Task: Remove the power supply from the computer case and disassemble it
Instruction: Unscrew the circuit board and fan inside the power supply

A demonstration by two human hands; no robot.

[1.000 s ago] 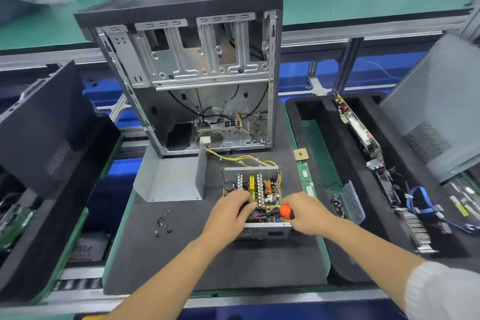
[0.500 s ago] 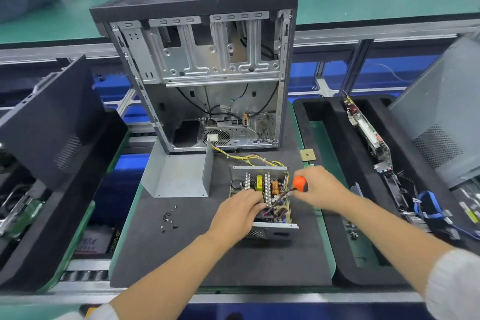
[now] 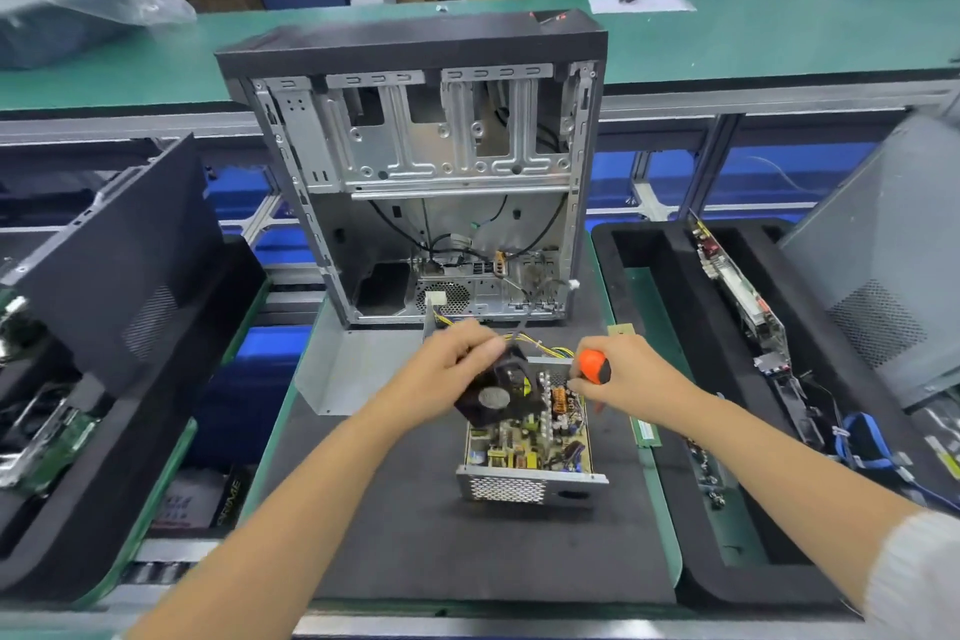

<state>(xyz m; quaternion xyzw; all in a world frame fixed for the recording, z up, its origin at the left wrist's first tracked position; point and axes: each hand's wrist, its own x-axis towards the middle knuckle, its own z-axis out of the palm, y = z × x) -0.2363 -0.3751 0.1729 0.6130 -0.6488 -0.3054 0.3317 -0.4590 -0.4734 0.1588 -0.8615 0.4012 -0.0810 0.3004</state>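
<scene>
The open power supply point(image 3: 530, 481) lies on the black mat, its yellow circuit board exposed and its perforated metal wall facing me. My left hand point(image 3: 447, 359) grips a black fan point(image 3: 496, 392) and holds it tilted above the board's far left part. My right hand point(image 3: 628, 369) holds an orange-handled screwdriver point(image 3: 594, 365) at the unit's far right corner. Yellow wires point(image 3: 545, 348) run from the unit toward the empty computer case point(image 3: 436, 182), which stands upright behind it. The bent grey cover point(image 3: 358, 369) of the power supply lies to the left.
A black foam tray point(image 3: 670, 379) at right holds circuit cards, a blue cable and small parts. A grey side panel point(image 3: 893, 255) leans at far right, a dark panel point(image 3: 114, 255) at left. A memory stick point(image 3: 644, 431) lies by the mat's green right edge.
My left hand has lifted the black fan out of the power supply and raised it toward the case. My right hand with the screwdriver has moved up slightly. The camera has tilted, shifting the scene.
</scene>
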